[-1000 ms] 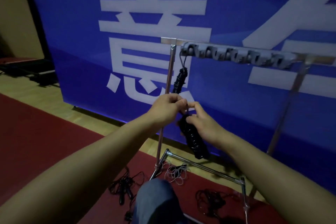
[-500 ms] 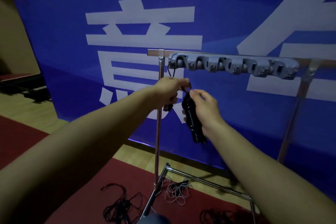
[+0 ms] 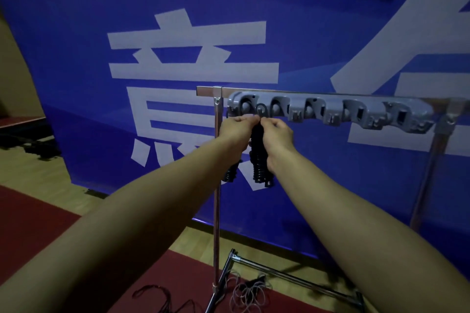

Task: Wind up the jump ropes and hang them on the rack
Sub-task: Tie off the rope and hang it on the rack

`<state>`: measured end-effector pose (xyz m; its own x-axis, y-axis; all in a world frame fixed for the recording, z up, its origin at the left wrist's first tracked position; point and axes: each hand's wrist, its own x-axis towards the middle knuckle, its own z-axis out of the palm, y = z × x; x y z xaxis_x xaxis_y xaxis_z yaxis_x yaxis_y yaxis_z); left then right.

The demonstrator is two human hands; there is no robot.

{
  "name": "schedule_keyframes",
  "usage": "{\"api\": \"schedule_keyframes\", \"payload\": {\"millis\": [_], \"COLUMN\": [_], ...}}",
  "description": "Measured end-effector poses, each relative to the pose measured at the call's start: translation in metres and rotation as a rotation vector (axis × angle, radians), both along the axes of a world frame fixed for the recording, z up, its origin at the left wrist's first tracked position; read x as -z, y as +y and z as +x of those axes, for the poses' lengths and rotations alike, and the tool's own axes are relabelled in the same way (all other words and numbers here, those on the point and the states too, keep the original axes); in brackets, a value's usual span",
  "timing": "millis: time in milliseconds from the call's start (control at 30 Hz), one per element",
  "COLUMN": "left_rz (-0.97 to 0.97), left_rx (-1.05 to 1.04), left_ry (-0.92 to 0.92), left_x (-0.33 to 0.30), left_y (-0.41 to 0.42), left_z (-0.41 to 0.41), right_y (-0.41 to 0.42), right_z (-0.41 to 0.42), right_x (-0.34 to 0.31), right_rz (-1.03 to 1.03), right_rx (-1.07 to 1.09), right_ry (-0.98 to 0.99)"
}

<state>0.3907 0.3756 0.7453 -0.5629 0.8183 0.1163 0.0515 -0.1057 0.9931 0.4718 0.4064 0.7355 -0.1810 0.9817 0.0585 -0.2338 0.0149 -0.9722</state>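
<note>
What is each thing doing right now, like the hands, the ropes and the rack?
Left hand: pinching the loop.
Right hand: pinching the loop.
Wound rope: held up at the rack, loop at a hook.
Other wound rope: hanging behind the left hand.
Rack: standing, most hooks empty.
Floor ropes: loose, unwound.

I'm in a sports hall: wood floor (image 3: 38,173), red mat (image 3: 33,231), big blue banner (image 3: 76,33), jump ropes (image 3: 244,292) by the rack (image 3: 330,112)
</note>
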Motion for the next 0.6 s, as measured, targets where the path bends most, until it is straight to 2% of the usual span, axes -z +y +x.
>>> {"api": "schedule_keyframes", "payload": {"millis": [200,300,433,533,600], "left_rz": [-0.097,-0.052,0.016,-0.06,-0.22], "left_rx": [-0.039,-0.048,-0.163,-0.172,-0.158], "left_ry": [0.059,0.199,0.39,0.554,0.612], "left_x": [0.012,0.025,0.054,0.105,0.152], "left_y": [0.011,0.007,-0.017,-0.048,-0.072], "left_z": [-0.003,-0.003,-0.008,-0.028,-0.049], "right_y": [0.005,0.003,-0.003,-0.017,-0.038], "right_z": [0.0,0.006,0.014,0.018,0.016], "right_x": [0.011,0.021,0.056,0.115,0.158], "right_rz": [-0.044,0.026,0.065,-0.136,-0.358], "right_rx": [-0.029,-0.053,-0.02,0.075,-0.016], "right_ry": [-0.071,-0.158,-0.242,-0.264,-0.246]}}
